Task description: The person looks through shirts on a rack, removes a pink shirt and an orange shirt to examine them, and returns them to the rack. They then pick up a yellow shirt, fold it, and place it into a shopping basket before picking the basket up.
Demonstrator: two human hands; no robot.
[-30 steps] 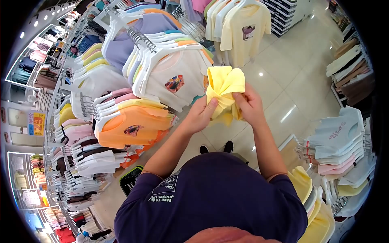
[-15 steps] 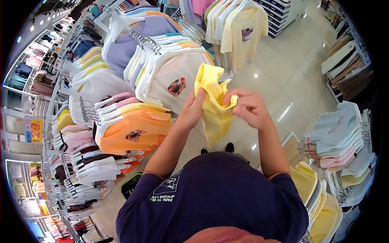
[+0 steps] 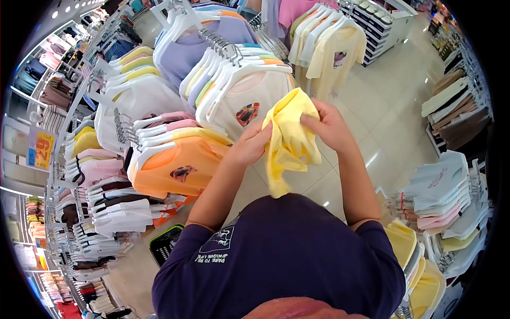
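Observation:
A crumpled yellow garment (image 3: 289, 133) hangs between my two hands in front of my chest; its exact cut cannot be made out. My left hand (image 3: 251, 144) pinches its left edge, thumb on top. On the other side my right hand (image 3: 330, 127) grips the upper right part, with the thumb over the cloth and the fingers behind it. The lower end dangles loose and is slightly blurred. Just beyond my left hand hang white T-shirts (image 3: 239, 101) with a colourful print, and an orange T-shirt (image 3: 175, 167) is to its left.
Racks of shirts on white hangers line the left side, with a price sign (image 3: 41, 149) among them. Cream T-shirts (image 3: 337, 56) hang ahead. Light blue shirts (image 3: 435, 181) and yellow garments (image 3: 425, 282) hang at right. A black-and-green basket (image 3: 166, 244) sits on the tiled floor (image 3: 366, 117).
The garment has turned and bunched up, its opening no longer facing up. My right hand has moved up and regripped it. The view has shifted slightly, and the racks appear further right.

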